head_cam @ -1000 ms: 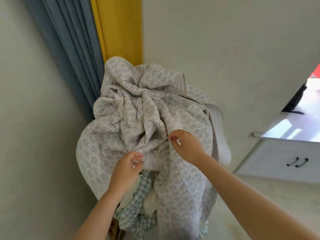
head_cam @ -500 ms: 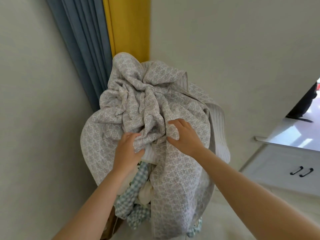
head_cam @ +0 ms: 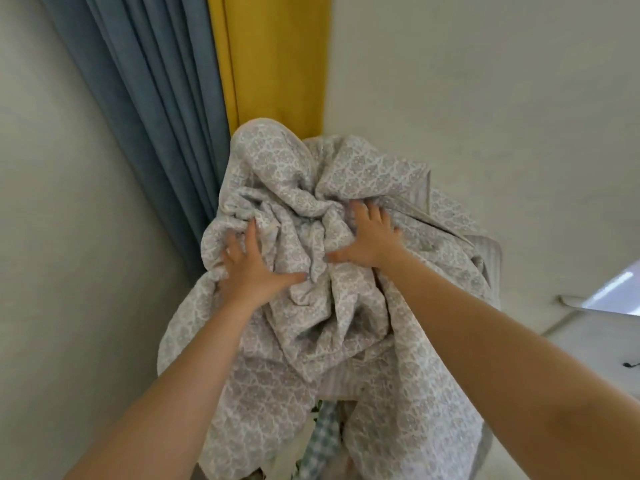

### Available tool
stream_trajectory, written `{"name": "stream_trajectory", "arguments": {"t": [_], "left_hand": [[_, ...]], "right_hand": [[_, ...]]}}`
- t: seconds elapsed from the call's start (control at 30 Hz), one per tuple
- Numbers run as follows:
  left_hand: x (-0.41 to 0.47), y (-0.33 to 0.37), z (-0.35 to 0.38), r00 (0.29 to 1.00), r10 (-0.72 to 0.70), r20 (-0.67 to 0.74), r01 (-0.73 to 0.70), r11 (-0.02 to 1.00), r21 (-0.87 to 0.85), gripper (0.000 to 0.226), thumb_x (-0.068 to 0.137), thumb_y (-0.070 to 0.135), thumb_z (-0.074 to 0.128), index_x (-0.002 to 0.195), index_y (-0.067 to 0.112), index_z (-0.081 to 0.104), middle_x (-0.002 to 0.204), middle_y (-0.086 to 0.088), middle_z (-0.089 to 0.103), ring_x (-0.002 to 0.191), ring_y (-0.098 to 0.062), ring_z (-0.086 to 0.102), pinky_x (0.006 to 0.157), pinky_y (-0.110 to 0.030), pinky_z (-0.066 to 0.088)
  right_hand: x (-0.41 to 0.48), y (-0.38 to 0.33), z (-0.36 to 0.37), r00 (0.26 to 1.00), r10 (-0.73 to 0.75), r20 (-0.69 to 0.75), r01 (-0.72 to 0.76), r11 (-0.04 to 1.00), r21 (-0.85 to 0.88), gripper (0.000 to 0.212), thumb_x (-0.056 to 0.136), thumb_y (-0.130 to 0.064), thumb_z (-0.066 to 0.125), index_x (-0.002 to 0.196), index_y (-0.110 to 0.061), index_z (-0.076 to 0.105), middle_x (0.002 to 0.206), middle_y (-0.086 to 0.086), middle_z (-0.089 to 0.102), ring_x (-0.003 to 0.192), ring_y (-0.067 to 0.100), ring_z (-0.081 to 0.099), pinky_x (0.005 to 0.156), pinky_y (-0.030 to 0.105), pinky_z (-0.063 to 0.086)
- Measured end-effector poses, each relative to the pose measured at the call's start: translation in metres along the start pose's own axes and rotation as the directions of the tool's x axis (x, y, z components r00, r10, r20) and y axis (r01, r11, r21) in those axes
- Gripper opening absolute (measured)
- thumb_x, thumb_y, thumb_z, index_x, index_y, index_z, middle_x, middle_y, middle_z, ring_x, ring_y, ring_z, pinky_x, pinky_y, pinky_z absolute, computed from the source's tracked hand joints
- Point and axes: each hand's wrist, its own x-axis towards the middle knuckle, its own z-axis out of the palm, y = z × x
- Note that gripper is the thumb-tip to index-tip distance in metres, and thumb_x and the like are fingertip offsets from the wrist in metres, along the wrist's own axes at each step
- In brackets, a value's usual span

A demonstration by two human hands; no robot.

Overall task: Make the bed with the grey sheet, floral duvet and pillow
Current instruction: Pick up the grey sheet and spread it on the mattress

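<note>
Floral duvet (head_cam: pixel 346 341), heaped beside the blue curtain (head_cam: pixel 156 116), now has the left hand (head_cam: pixel 252 268) and right hand (head_cam: pixel 372 237) higher up, fingers splayed wide and pressing in instead of pinching, probably to gather it.

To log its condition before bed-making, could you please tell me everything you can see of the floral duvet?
The floral duvet is soft grey-white fabric with a small repeating flower print and a striped reverse at its edges. It is bunched in a crumpled, deeply folded heap, draping downward. The left hand and right hand press into its upper folds, fingers spread. Checked cloth shows beneath it.
</note>
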Motion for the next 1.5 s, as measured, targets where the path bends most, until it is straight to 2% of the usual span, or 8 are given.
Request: {"name": "stream_trajectory", "arguments": {"t": [0.1, 0.27, 0.43, 0.8, 0.97, 1.13, 1.37, 1.5], "left_hand": [[0.031, 0.002, 0.001, 0.996, -0.019, 0.088, 0.023, 0.998, -0.05, 0.149, 0.046, 0.056, 0.09, 0.135, 0.057, -0.03, 0.157, 0.001, -0.026, 0.148, -0.029, -0.006, 0.113, -0.061, 0.019], [0.064, -0.01, 0.009, 0.993, -0.002, 0.115, 0.012, 0.996, -0.085, 0.126, 0.058, 0.038, 0.088, 0.146, 0.044, -0.002, 0.147, -0.003, 0.039, 0.124, -0.03, 0.049, 0.099, -0.051, 0.044], [0.073, -0.017, 0.007, 0.99, 0.002, 0.139, 0.031, 0.971, -0.237, 0.113, 0.058, 0.027, 0.089, 0.146, 0.032, 0.019, 0.14, -0.004, 0.044, 0.127, -0.029, 0.046, 0.103, -0.041, 0.04], [0.001, 0.09, -0.015, 0.962, 0.273, -0.006, -0.222, 0.766, -0.603, 0.086, 0.074, 0.004, 0.079, 0.139, 0.037, 0.034, 0.108, 0.013, 0.049, 0.098, -0.006, 0.051, 0.084, -0.027, 0.04], [-0.065, 0.166, -0.013, 0.835, 0.543, -0.086, -0.483, 0.651, -0.586, 0.066, 0.073, 0.003, 0.077, 0.086, 0.052, 0.035, 0.087, 0.024, 0.046, 0.069, 0.023, 0.049, 0.065, -0.018, 0.042], [-0.155, 0.241, 0.003, 0.661, 0.743, -0.108, -0.664, 0.512, -0.544, 0.055, 0.065, 0.004, 0.081, 0.097, 0.026, 0.041, 0.094, 0.001, 0.057, 0.077, -0.002, 0.056, 0.059, -0.011, 0.043], [-0.33, 0.333, 0.069, 0.348, 0.933, -0.091, -0.767, 0.227, -0.601, 0.05, 0.066, 0.005, 0.077, 0.097, 0.015, 0.039, 0.083, -0.004, 0.056, 0.074, -0.024, 0.058, 0.06, -0.046, 0.046], [-0.44, 0.379, 0.122, 0.192, 0.975, -0.112, -0.749, 0.072, -0.658, 0.047, 0.064, 0.01, 0.072, 0.095, 0.018, 0.038, 0.079, -0.001, 0.056, 0.071, -0.023, 0.058, 0.056, -0.043, 0.047]], "right_hand": [[0.033, 0.001, 0.009, 0.995, 0.037, 0.091, -0.035, 0.999, -0.018, 0.145, 0.047, -0.076, 0.077, 0.151, -0.033, -0.015, 0.16, -0.003, -0.017, 0.147, 0.035, -0.014, 0.108, 0.073, 0.01], [0.061, 0.001, 0.029, 0.991, 0.038, 0.125, -0.048, 0.996, 0.075, 0.143, 0.047, -0.064, 0.085, 0.153, -0.028, -0.004, 0.161, 0.001, -0.007, 0.147, 0.035, -0.004, 0.117, 0.057, 0.016], [0.06, 0.008, 0.032, 0.998, 0.054, 0.024, -0.058, 0.965, 0.257, 0.119, 0.051, -0.047, 0.091, 0.149, -0.021, 0.027, 0.146, 0.005, 0.042, 0.132, 0.03, 0.043, 0.105, 0.039, 0.041], [-0.03, 0.028, -0.065, 0.926, 0.177, -0.335, 0.076, 0.779, 0.623, 0.054, 0.053, -0.012, 0.091, 0.099, -0.025, 0.065, 0.099, -0.004, 0.069, 0.098, 0.015, 0.064, 0.09, 0.037, 0.053], [-0.118, 0.061, -0.125, 0.779, 0.301, -0.55, 0.209, 0.703, 0.68, 0.062, 0.051, -0.008, 0.092, 0.103, -0.029, 0.064, 0.095, -0.014, 0.067, 0.093, 0.008, 0.065, 0.085, 0.034, 0.054], [-0.238, 0.111, -0.171, 0.59, 0.394, -0.704, 0.26, 0.733, 0.628, 0.064, 0.056, -0.02, 0.091, 0.112, -0.029, 0.061, 0.1, -0.014, 0.067, 0.096, 0.008, 0.064, 0.088, 0.031, 0.054], [-0.455, 0.202, -0.207, 0.264, 0.479, -0.837, 0.079, 0.854, 0.514, 0.057, 0.062, -0.044, 0.079, 0.112, -0.049, 0.053, 0.109, -0.01, 0.067, 0.101, 0.014, 0.064, 0.088, 0.042, 0.054], [-0.59, 0.244, -0.215, 0.119, 0.466, -0.877, 0.036, 0.88, 0.473, 0.049, 0.072, -0.031, 0.081, 0.114, -0.035, 0.056, 0.099, -0.017, 0.063, 0.091, -0.006, 0.058, 0.082, 0.023, 0.052]]}}
